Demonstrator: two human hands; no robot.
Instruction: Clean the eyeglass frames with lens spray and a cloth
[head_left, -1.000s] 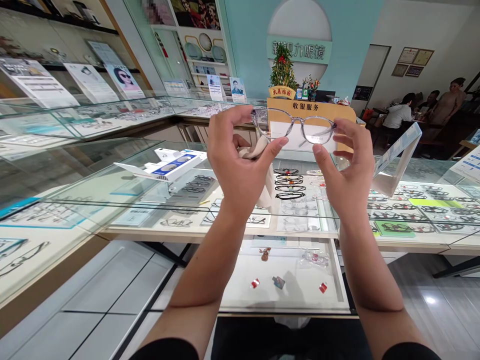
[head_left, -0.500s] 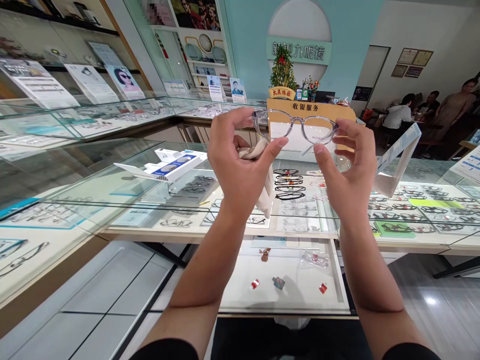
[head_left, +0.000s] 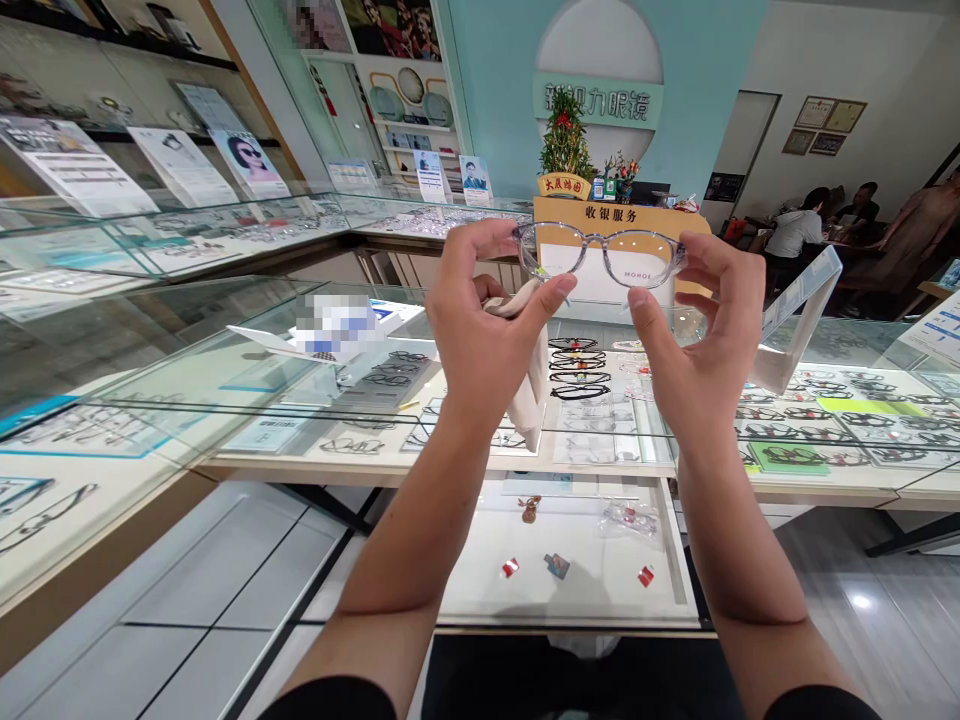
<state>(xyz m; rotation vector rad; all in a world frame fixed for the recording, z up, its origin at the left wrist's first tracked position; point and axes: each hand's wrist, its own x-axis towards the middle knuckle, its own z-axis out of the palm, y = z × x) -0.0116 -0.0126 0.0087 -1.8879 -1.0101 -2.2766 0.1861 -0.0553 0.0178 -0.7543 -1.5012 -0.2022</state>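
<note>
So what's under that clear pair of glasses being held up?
Below the clear glasses sits a glass display counter with rows of dark frames. A beige cloth, tucked in the left hand, covers some trays.

"MONDE" on glasses lens (head_left: 643,262) — "收银服务" on counter sign (head_left: 611,214)

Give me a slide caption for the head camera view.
Both hands, left hand also gripping a cloth, hold clear-framed glasses up over a glass display counter.
</note>
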